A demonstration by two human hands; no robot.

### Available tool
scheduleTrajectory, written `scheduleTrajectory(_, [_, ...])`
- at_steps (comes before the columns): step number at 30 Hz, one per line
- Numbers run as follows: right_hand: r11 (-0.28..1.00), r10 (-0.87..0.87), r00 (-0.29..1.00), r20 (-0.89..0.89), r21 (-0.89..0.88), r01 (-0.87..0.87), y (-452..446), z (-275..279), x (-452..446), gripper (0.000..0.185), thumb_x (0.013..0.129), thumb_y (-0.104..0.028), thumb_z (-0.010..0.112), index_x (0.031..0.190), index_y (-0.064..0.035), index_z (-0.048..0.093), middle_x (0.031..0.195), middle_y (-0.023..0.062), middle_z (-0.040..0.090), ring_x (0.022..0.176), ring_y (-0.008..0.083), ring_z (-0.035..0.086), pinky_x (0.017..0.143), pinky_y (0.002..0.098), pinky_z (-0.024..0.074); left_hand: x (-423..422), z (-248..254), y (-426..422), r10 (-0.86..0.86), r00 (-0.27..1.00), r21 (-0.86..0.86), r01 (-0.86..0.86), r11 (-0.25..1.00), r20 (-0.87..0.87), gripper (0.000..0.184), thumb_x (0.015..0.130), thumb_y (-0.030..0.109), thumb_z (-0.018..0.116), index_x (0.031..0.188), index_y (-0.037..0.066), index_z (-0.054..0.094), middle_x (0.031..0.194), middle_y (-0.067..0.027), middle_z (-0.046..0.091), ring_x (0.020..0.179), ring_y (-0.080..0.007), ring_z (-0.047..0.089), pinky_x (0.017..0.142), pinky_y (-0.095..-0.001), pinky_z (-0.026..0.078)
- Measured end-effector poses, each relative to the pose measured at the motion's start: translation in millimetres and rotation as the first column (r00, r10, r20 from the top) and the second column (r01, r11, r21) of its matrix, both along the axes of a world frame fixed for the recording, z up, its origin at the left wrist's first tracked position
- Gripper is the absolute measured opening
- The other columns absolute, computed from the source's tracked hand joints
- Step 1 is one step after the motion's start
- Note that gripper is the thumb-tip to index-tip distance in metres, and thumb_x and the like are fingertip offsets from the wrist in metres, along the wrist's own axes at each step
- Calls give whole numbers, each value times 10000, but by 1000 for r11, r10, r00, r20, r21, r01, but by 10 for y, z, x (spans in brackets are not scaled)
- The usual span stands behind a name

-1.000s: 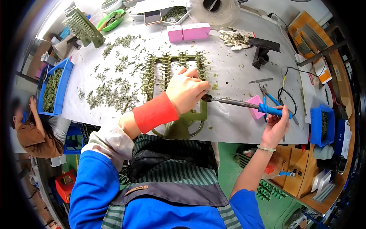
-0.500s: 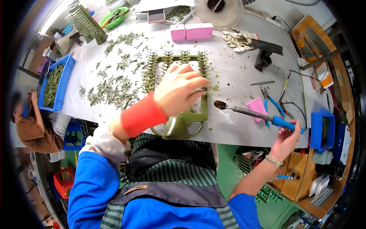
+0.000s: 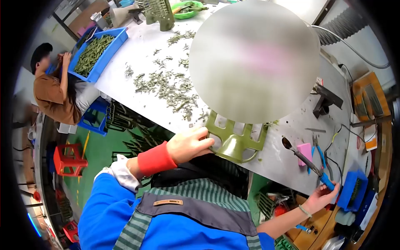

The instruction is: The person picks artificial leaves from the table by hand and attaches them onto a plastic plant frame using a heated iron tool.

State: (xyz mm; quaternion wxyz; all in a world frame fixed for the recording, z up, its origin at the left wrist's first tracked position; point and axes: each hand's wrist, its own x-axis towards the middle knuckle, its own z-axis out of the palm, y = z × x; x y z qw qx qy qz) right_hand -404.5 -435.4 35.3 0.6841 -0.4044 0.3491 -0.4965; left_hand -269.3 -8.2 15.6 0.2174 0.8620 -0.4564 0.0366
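Note:
A green frame (image 3: 230, 143) with a rounded, funnel-like front part lies at the table's near edge. My left hand (image 3: 191, 146), below a red wristband, pinches its near left corner. In my right hand (image 3: 321, 198), at the right side, is a blue-handled tool (image 3: 306, 161) with a long metal shaft and a dark spoon-shaped tip. That tip points up and left, apart from the frame. A large round blur covers the frame's far part and the table behind it.
Small green pieces (image 3: 168, 89) lie scattered left of the frame. A pink block (image 3: 305, 154), blue-handled pliers (image 3: 320, 155) and a black stand (image 3: 327, 101) are to the right. Beside a blue tray (image 3: 100, 56) at the left sits another person (image 3: 56, 91).
My left hand has moved from above the frame to its near left corner. The view has turned left, and a round blur now covers the middle of the table. The tool stays in my right hand.

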Motion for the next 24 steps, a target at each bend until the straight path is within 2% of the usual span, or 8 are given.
scheduleTrajectory(2, [998,66,997,30,-11,-66,-87,-58,-40,231,888,-273,615,861,-47,579,736,0,536,545,69,472,482,177,384,14,-37,15,2,1000,-37,-2,999,-2,277,721,211,710,924,90,565,811,-77,476,751,-250,537,635,-352,472])
scheduleTrajectory(4, [1000,29,1000,-5,0,-29,-40,9,-40,220,899,-264,604,833,-58,563,696,-6,532,524,71,465,465,189,378,32,-60,-18,2,1000,-87,-3,996,-15,250,706,196,714,892,100,578,780,-64,471,725,-248,531,627,-343,473])
scheduleTrajectory(9, [1000,7,998,69,-11,-6,5,47,-45,210,903,-250,605,824,-62,558,700,-1,541,519,73,462,451,186,366,72,-28,-24,-24,998,-159,14,987,-62,259,685,146,732,909,81,619,768,-72,508,701,-264,546,617,-360,465])
scheduleTrajectory(10, [999,42,995,93,-28,-40,-40,-3,-91,190,885,-239,632,884,-55,586,751,2,603,514,70,506,436,171,420,78,17,-29,-9,996,-177,-8,984,-93,270,671,123,742,908,63,630,769,-80,539,692,-277,558,616,-363,466])
scheduleTrajectory(11, [999,29,995,93,-19,-27,-43,0,-97,191,885,-237,633,884,-52,584,760,5,604,514,73,507,436,172,423,85,60,-40,3,995,-191,-23,981,-104,272,654,103,751,898,61,638,742,-76,523,663,-271,543,601,-355,458])
scheduleTrajectory(19, [1000,14,993,119,-13,-12,-52,-10,-75,203,885,-244,633,879,-50,576,783,10,597,519,81,509,439,173,444,128,162,-78,-2,993,-195,-22,981,-122,293,619,89,769,887,60,653,729,-66,518,650,-259,532,583,-344,450])
scheduleTrajectory(21, [1000,-20,997,78,-2,21,-7,38,-43,215,892,-244,617,814,-54,555,704,6,529,519,78,457,453,190,378,121,161,-84,-1,991,-224,-29,974,-132,297,622,93,768,895,65,654,734,-68,531,658,-261,547,581,-351,454])
scheduleTrajectory(24, [998,-47,998,31,36,46,-186,-87,-108,215,892,-243,615,812,-52,558,700,8,531,518,76,447,451,188,373,118,93,-89,-22,996,-170,7,985,-92,258,679,140,748,904,75,640,750,-71,541,687,-265,563,606,-361,471])
